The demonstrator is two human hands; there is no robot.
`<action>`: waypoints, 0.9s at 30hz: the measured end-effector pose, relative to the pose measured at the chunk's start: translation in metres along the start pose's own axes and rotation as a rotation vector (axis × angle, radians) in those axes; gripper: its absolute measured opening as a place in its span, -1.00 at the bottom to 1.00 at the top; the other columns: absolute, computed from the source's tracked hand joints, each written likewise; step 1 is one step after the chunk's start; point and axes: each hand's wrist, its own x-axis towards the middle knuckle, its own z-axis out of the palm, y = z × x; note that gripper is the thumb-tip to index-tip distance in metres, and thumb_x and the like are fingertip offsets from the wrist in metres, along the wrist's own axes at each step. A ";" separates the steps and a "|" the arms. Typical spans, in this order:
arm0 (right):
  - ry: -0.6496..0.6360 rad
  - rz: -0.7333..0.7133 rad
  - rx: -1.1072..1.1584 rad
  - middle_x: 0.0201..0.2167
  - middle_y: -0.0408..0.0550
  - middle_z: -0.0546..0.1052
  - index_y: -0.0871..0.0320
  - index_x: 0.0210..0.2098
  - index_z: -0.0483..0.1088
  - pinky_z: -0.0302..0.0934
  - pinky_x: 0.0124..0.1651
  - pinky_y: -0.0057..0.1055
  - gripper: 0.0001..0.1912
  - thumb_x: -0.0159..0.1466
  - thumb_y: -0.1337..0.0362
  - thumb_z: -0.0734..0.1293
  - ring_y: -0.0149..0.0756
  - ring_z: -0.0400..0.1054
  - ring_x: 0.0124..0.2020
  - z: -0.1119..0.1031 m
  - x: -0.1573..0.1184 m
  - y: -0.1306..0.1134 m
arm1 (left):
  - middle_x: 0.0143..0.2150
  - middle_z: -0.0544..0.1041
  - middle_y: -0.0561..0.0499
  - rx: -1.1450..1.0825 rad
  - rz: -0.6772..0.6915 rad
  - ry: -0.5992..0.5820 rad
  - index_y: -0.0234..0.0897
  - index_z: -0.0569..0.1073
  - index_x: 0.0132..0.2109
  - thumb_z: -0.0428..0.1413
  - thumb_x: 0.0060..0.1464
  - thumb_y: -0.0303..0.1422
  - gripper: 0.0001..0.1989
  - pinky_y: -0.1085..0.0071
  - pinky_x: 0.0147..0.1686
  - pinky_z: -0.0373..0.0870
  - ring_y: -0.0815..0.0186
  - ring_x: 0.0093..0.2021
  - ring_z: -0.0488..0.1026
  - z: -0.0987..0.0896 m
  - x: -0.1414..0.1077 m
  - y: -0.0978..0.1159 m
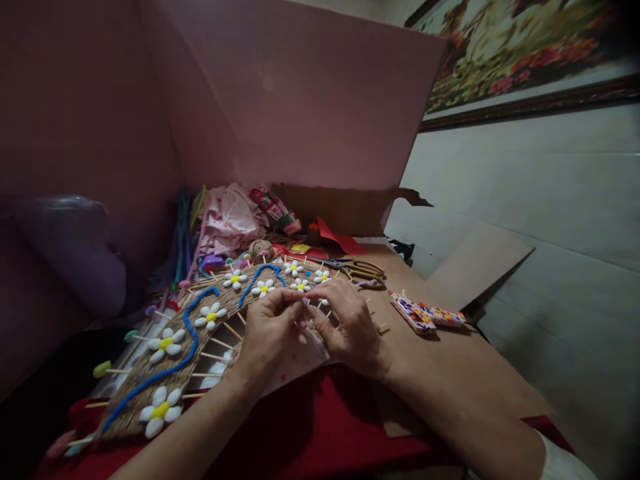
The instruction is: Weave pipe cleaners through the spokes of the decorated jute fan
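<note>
Lilac bit (305, 302), left hand (267, 330) pinching, right (353, 327) arched

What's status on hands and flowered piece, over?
Left hand pinching small pale bit; right hand meeting it. Flowered twine piece left of and beyond hands. Scissors past right hand.

Dim light, brighter on the tiled wall (510, 177), lower left nearly black.

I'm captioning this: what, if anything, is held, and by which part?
Left hand and right hand seem to pinch a small pale piece; which part is unclear.
</note>
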 end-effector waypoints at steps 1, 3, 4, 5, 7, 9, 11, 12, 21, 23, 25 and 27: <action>-0.002 0.008 -0.001 -0.23 0.01 0.43 0.13 -0.19 0.34 0.14 -0.06 -0.19 -0.86 0.27 0.30 0.21 -0.16 0.26 -0.14 0.000 -0.001 0.001 | -0.57 0.45 0.04 0.002 0.011 0.013 -0.38 0.48 -0.42 0.27 -0.21 -0.35 -0.81 0.55 -0.71 0.32 0.44 -0.63 0.34 0.000 0.001 0.000; -0.003 0.015 -0.003 -0.24 0.02 0.44 0.13 -0.21 0.34 0.15 -0.07 -0.19 -0.87 0.28 0.29 0.19 -0.16 0.26 -0.15 0.000 -0.001 0.001 | -0.56 0.47 0.02 0.003 0.019 0.024 -0.38 0.49 -0.43 0.29 -0.24 -0.35 -0.80 0.52 -0.67 0.35 0.40 -0.59 0.38 -0.001 0.002 -0.001; -0.003 0.017 -0.005 -0.26 0.01 0.44 0.13 -0.23 0.34 0.15 -0.08 -0.20 -0.87 0.28 0.29 0.19 -0.16 0.26 -0.16 0.000 -0.002 0.002 | -0.56 0.48 0.01 0.009 0.018 0.026 -0.38 0.48 -0.43 0.29 -0.24 -0.35 -0.80 0.51 -0.65 0.36 0.38 -0.59 0.40 -0.001 0.002 -0.002; -0.007 0.017 -0.007 -0.27 0.01 0.44 0.14 -0.25 0.34 0.15 -0.09 -0.20 -0.87 0.29 0.29 0.18 -0.17 0.26 -0.17 0.000 -0.002 0.001 | -0.57 0.48 0.01 0.022 0.016 0.025 -0.37 0.48 -0.44 0.29 -0.23 -0.34 -0.80 0.49 -0.65 0.36 0.37 -0.59 0.40 -0.002 0.002 -0.002; -0.013 0.017 -0.009 -0.31 0.01 0.44 0.15 -0.28 0.34 0.16 -0.12 -0.22 -0.87 0.29 0.29 0.17 -0.19 0.27 -0.20 0.001 -0.002 0.001 | -0.58 0.47 0.03 0.079 0.038 0.022 -0.36 0.48 -0.43 0.26 -0.18 -0.34 -0.82 0.48 -0.63 0.35 0.36 -0.59 0.40 -0.002 0.002 -0.003; -0.006 0.020 -0.012 -0.33 0.00 0.44 0.16 -0.31 0.34 0.16 -0.15 -0.24 -0.87 0.29 0.30 0.17 -0.20 0.27 -0.23 0.001 -0.001 0.001 | -0.57 0.48 0.03 0.192 0.099 0.027 -0.34 0.49 -0.43 0.22 -0.12 -0.36 -0.88 0.50 -0.58 0.34 0.38 -0.56 0.39 -0.002 0.002 -0.003; 0.007 0.028 -0.018 -0.35 0.00 0.44 0.16 -0.34 0.34 0.16 -0.17 -0.25 -0.87 0.28 0.30 0.18 -0.20 0.27 -0.25 0.002 -0.001 0.002 | -0.52 0.51 0.02 0.336 0.171 0.023 -0.33 0.52 -0.41 0.18 -0.06 -0.40 -0.92 0.52 -0.52 0.32 0.39 -0.52 0.39 -0.003 0.001 -0.003; 0.009 0.033 -0.024 -0.36 -0.01 0.44 0.15 -0.34 0.34 0.16 -0.18 -0.26 -0.87 0.28 0.30 0.18 -0.21 0.27 -0.26 0.002 -0.001 0.002 | -0.50 0.52 0.01 0.401 0.198 0.017 -0.32 0.53 -0.40 0.16 -0.04 -0.41 -0.93 0.52 -0.50 0.31 0.39 -0.50 0.40 -0.003 0.000 -0.002; -0.048 0.017 -0.022 -0.35 -0.01 0.45 0.15 -0.33 0.35 0.16 -0.18 -0.27 -0.84 0.29 0.29 0.17 -0.21 0.27 -0.25 0.001 0.000 0.007 | -0.50 0.51 0.00 0.558 0.226 -0.049 -0.29 0.50 -0.39 0.11 0.01 -0.36 -0.89 0.48 -0.50 0.27 0.33 -0.50 0.40 -0.009 0.002 -0.003; -0.065 0.026 -0.018 -0.36 0.00 0.44 0.16 -0.33 0.36 0.16 -0.18 -0.28 -0.84 0.30 0.29 0.17 -0.21 0.27 -0.25 0.001 -0.001 0.008 | -0.51 0.50 0.00 0.622 0.251 -0.076 -0.29 0.49 -0.41 0.08 0.03 -0.37 -0.87 0.47 -0.49 0.26 0.34 -0.50 0.39 -0.010 0.003 -0.002; -0.082 0.033 -0.015 -0.36 -0.01 0.44 0.17 -0.33 0.36 0.15 -0.19 -0.29 -0.84 0.29 0.30 0.18 -0.22 0.27 -0.25 0.001 -0.002 0.008 | -0.53 0.48 0.01 0.700 0.283 -0.115 -0.28 0.48 -0.43 0.05 0.05 -0.38 -0.84 0.47 -0.49 0.25 0.35 -0.52 0.36 -0.012 0.004 -0.001; -0.098 0.034 -0.009 -0.36 -0.02 0.43 0.16 -0.33 0.36 0.15 -0.19 -0.31 -0.86 0.29 0.31 0.18 -0.23 0.27 -0.25 0.000 -0.002 0.008 | -0.55 0.46 0.02 0.757 0.298 -0.146 -0.27 0.47 -0.44 0.03 0.07 -0.39 -0.82 0.47 -0.50 0.23 0.36 -0.53 0.35 -0.013 0.004 0.001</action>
